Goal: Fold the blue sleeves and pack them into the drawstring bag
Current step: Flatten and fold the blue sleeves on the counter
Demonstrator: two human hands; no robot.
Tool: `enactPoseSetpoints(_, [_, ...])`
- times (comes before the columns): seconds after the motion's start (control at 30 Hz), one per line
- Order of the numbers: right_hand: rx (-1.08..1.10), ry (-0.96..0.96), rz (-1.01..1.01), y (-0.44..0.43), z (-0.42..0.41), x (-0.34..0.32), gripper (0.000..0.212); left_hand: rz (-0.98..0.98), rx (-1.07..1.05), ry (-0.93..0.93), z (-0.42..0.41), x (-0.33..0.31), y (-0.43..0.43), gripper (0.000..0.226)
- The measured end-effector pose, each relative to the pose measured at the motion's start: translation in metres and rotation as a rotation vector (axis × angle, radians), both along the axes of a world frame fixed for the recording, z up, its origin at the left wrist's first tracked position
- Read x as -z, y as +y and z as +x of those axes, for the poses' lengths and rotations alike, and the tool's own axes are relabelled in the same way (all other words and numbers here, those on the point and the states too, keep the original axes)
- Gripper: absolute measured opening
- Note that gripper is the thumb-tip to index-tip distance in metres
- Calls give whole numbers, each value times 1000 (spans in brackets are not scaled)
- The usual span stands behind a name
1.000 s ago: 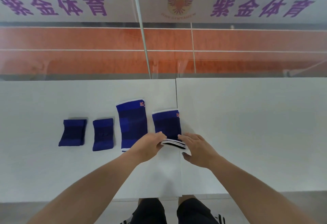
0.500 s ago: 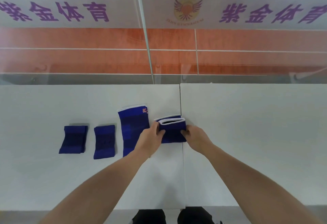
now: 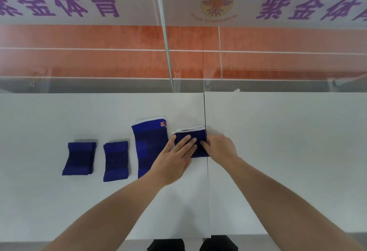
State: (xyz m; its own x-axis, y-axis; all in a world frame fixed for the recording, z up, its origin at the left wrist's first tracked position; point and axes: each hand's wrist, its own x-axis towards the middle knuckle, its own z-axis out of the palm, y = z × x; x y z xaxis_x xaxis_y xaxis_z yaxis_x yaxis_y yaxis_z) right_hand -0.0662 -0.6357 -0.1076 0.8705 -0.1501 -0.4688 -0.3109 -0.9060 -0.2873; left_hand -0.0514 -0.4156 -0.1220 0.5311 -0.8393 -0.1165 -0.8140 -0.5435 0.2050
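Note:
A blue sleeve with white trim, folded in half (image 3: 195,134), lies at the seam between two white tables. My left hand (image 3: 174,159) lies flat on it with fingers spread. My right hand (image 3: 220,148) presses its right edge with its fingertips. Left of it an unfolded long blue sleeve (image 3: 149,143) lies flat, partly under my left wrist. Two smaller folded blue sleeves sit further left, one (image 3: 115,160) beside the long sleeve and one (image 3: 79,158) at the far left. No drawstring bag is in view.
The white table (image 3: 278,151) runs the full width, with a seam down the middle. A glass wall with purple lettering (image 3: 67,4) stands right behind the table's far edge. My knees show below the near edge.
Both hands lifted the near end of the right sleeve and folded it over to the far end. Now they press flat on the folded sleeve instead of pinching its edge.

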Motion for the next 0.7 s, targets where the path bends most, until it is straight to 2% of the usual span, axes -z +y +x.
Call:
enactPoseSetpoints(0.1, [33,-68,24,3,-9,-3,24,181,-49,98,-10,6,10,61])
enactPoseSetpoints(0.2, [27,-61,16,6,-20,-11,24,252,-50,97,-9,1,5,64])
enactPoseSetpoints(0.27, [45,-35,24,8,-29,-19,22,228,-48,121,-6,-9,4,62])
enactPoseSetpoints(0.4, [95,75,65,17,-38,-44,21,84,-14,58,0,-32,25,39])
enactPoseSetpoints(0.7, [-88,92,61,76,-41,-72,26,44,-112,79,-14,-47,110,44])
